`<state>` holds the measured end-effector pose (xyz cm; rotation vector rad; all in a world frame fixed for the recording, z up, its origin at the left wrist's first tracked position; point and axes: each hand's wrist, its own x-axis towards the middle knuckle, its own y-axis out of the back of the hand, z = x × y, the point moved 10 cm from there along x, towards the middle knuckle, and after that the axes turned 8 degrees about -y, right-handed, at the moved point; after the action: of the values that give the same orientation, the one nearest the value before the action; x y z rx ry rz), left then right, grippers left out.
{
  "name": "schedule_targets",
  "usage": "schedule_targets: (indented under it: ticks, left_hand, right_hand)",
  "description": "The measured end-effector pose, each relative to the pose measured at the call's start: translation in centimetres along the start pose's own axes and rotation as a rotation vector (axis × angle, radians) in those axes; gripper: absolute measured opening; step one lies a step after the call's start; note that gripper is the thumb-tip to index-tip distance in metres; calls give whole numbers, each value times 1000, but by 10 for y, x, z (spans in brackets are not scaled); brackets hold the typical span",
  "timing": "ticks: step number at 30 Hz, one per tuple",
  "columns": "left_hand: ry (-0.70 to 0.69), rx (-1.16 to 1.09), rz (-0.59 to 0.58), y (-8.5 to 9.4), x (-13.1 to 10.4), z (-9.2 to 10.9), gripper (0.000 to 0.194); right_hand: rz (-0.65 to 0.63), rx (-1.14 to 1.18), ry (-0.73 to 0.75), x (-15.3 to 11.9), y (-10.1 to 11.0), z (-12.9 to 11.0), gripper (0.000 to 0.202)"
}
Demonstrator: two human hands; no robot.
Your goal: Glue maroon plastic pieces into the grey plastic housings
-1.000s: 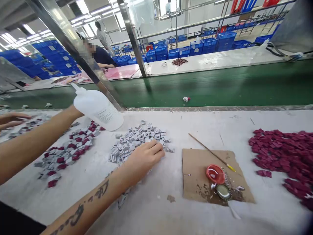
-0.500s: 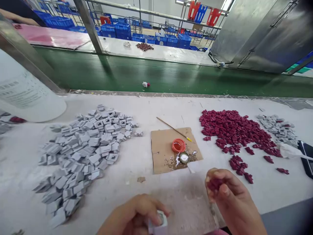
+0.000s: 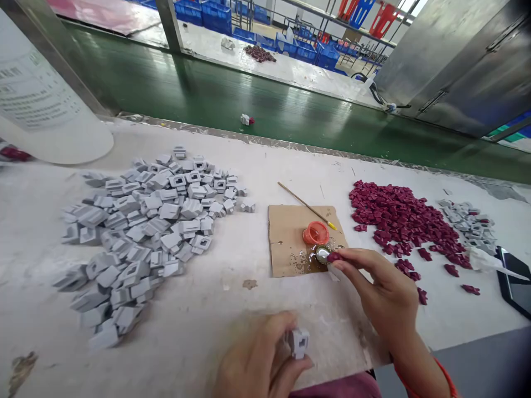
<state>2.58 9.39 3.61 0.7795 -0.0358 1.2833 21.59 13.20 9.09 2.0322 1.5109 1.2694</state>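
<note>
At tabletop's near edge — left hand (image 3: 259, 362) pinching grey clip (image 3: 298, 341); right hand (image 3: 384, 293), farther right, pinching maroon insert (image 3: 334, 256) beside metal cap (image 3: 322, 253).

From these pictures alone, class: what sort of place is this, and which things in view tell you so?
Most likely a factory assembly line. A green conveyor belt runs past the bench, loose piles of identical grey parts and red parts lie on it, and blue crates stand stacked beyond.
</note>
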Motion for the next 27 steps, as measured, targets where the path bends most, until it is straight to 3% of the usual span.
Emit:
schedule_targets:
  ticks: [4, 10, 16, 21, 27]
  left_hand:
    - [-165, 94, -20, -6, 0, 12, 13]
    - [-114, 111, -5, -8, -2, 4, 13]
    - [-93, 174, 30, -9, -3, 7, 14]
    - [-39, 179, 32, -9, -2, 7, 16]
    - [-17, 150, 13, -8, 0, 6, 13]
  right_hand:
    - [-37, -64, 95, 3, -10, -7, 16]
    - [-59, -99, 138, 3, -13, -10, 21]
    - [-3, 77, -86, -16, 3, -10, 23]
    - [-132, 245, -73, -47, -13, -41, 15]
    - [0, 239, -2, -58, -16, -60, 4]
